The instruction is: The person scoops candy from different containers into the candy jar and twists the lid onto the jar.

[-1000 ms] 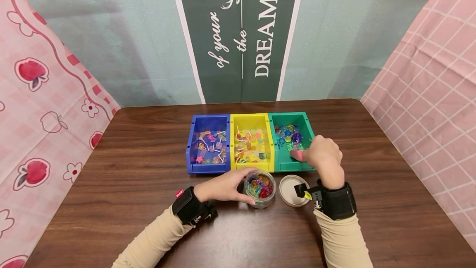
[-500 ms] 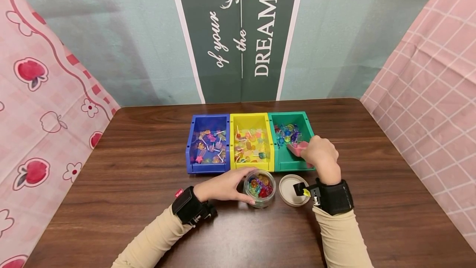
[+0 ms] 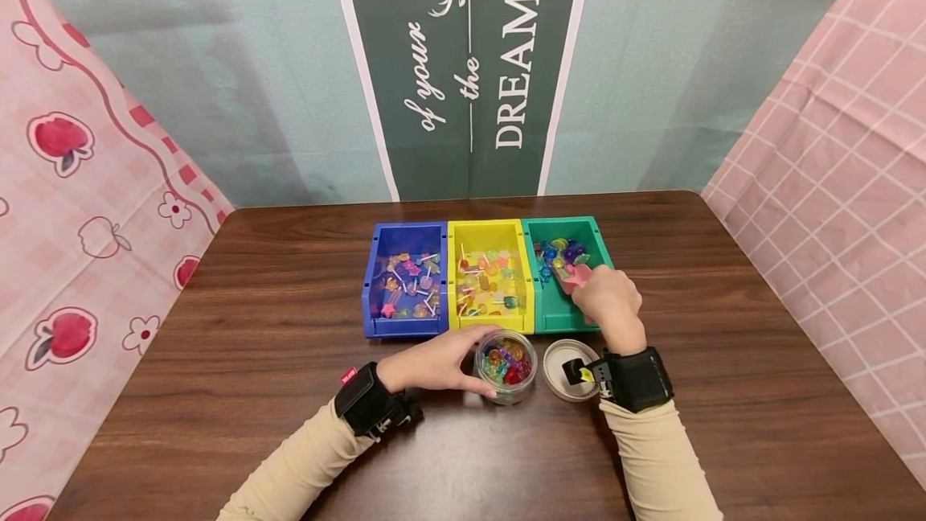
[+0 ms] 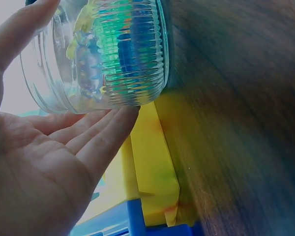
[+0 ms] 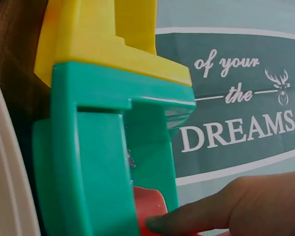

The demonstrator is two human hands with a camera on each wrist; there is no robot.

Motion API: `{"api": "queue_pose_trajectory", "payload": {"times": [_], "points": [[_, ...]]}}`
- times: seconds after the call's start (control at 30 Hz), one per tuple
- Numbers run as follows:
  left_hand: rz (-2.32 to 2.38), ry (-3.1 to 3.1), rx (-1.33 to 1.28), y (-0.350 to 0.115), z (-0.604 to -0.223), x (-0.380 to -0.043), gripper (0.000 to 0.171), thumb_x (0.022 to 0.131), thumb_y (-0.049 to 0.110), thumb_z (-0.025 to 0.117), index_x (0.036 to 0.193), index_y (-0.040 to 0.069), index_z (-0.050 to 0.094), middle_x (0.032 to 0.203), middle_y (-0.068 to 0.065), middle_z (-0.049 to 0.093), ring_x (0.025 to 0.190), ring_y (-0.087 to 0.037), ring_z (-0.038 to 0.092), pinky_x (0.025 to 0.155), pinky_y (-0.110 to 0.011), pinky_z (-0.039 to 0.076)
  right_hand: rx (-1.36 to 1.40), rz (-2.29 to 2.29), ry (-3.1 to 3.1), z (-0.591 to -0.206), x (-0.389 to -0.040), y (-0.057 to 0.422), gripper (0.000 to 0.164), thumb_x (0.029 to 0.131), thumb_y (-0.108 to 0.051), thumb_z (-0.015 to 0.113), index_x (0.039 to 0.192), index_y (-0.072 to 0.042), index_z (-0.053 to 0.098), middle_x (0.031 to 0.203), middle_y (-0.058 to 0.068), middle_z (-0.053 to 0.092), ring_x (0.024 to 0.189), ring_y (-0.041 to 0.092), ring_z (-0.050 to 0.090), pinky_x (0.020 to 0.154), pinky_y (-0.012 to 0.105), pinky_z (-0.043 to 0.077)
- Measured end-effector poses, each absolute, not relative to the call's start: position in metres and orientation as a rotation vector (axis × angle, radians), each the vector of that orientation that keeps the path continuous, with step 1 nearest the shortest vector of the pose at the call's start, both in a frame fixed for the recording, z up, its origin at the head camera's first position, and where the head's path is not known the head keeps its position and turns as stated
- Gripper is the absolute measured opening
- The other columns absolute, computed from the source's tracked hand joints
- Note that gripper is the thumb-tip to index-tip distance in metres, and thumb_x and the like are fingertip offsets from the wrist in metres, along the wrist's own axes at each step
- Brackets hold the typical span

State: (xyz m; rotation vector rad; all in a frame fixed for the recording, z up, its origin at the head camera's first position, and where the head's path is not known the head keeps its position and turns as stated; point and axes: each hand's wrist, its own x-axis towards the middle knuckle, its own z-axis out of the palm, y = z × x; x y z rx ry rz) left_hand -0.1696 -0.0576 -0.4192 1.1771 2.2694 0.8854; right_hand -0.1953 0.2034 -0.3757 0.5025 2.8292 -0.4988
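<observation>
My left hand (image 3: 441,358) steadies a clear glass jar (image 3: 510,398), thumb on the near side and fingers on the far side. Colorful translucent beads (image 3: 508,363) fill part of the open jar; in the left wrist view the ribbed glass wall (image 4: 157,54) shows them through it. With my right hand (image 3: 608,300) I grip a small pink scoop (image 3: 576,276) down inside the green bin (image 3: 564,318). The scoop's front edge is at the beads (image 3: 560,252) piled toward the back of that bin. In the right wrist view, a finger lies along the scoop (image 5: 150,202).
A yellow bin (image 3: 491,323) and a blue bin (image 3: 405,328) stand joined left of the green one, holding small charms, several like lollipops. A round pale lid (image 3: 560,376) lies right of the jar, partly under the right wrist camera. Fabric hangs behind the wooden table (image 3: 289,280).
My right hand has pushed the scoop forward and slightly left, from the green bin's front into the beads, some of which have shifted. The left hand and the jar have stayed put.
</observation>
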Motion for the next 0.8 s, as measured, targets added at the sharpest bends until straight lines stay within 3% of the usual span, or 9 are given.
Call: {"api": "queue_pose_trajectory", "payload": {"times": [0.37, 0.6, 0.8], "points": [[0.902, 2.256, 1.172, -0.0578, -0.4189, -0.1692, 0.085, 0.079, 0.04, 0.071, 0.144, 0.003, 0.032, 0.143, -0.011, 0.044, 0.128, -0.016, 0.04, 0.108, -0.039, 0.038, 0.472, -0.531, 2.819, -0.3796, -0.196, 0.206, 0.035, 0.089, -0.029, 0.057, 0.071, 0.0, 0.059, 0.051, 0.008, 0.055, 0.057, 0.026, 0.054, 0.047, 0.034, 0.043], [0.923, 2.242, 1.163, -0.0579, -0.4181, -0.1687, 0.084, 0.079, 0.039, 0.071, 0.144, 0.004, 0.032, 0.143, -0.011, 0.044, 0.128, -0.015, 0.04, 0.108, -0.038, 0.038, 0.479, -0.522, 2.849, -0.3762, -0.1952, 0.2073, 0.037, 0.088, -0.029, 0.058, 0.067, 0.0, 0.06, 0.063, 0.014, 0.054, 0.061, 0.029, 0.052, 0.046, 0.034, 0.043], [0.916, 2.246, 1.165, -0.0581, -0.4185, -0.1688, 0.085, 0.078, 0.04, 0.071, 0.144, 0.004, 0.032, 0.143, -0.011, 0.043, 0.129, -0.015, 0.039, 0.109, -0.038, 0.037, 0.503, -0.573, 2.865, -0.3788, -0.1953, 0.205, 0.035, 0.089, -0.026, 0.054, 0.069, 0.001, 0.06, 0.057, 0.013, 0.056, 0.06, 0.03, 0.054, 0.048, 0.037, 0.046]]}}
